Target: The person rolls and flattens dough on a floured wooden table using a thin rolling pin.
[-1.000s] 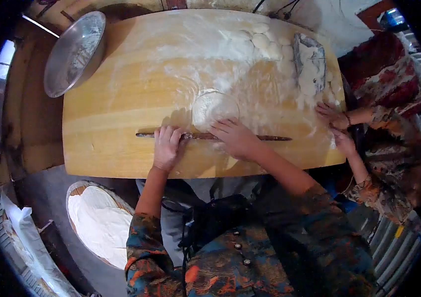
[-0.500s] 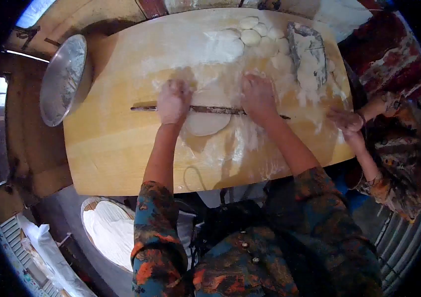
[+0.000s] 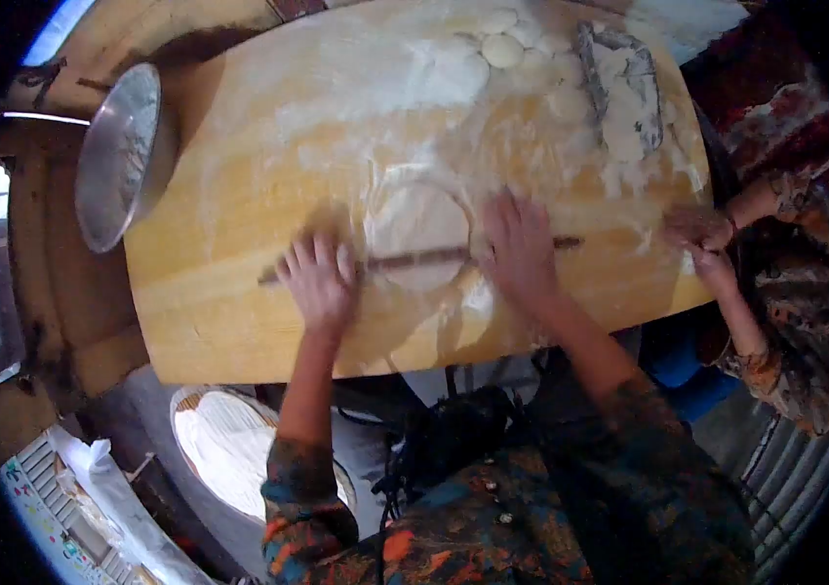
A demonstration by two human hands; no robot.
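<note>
Dough round (image 3: 417,226): soft, thin, tears easily; lies between both hands under rolling pin (image 3: 414,259). Left hand (image 3: 317,283) and right hand (image 3: 520,246) fingers spread flat, pressing pin ends on floured tabletop (image 3: 239,292).

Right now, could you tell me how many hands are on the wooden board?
4: the left hand and right hand press the rolling pin; a co-worker's two hands meet at the board's right edge.

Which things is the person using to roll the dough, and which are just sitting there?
In use:
left hand
right hand
thin rolling stick
flat dough round
floury wooden board

Just sitting:
metal bowl
dough balls
stack of rolled rounds below the board
</note>
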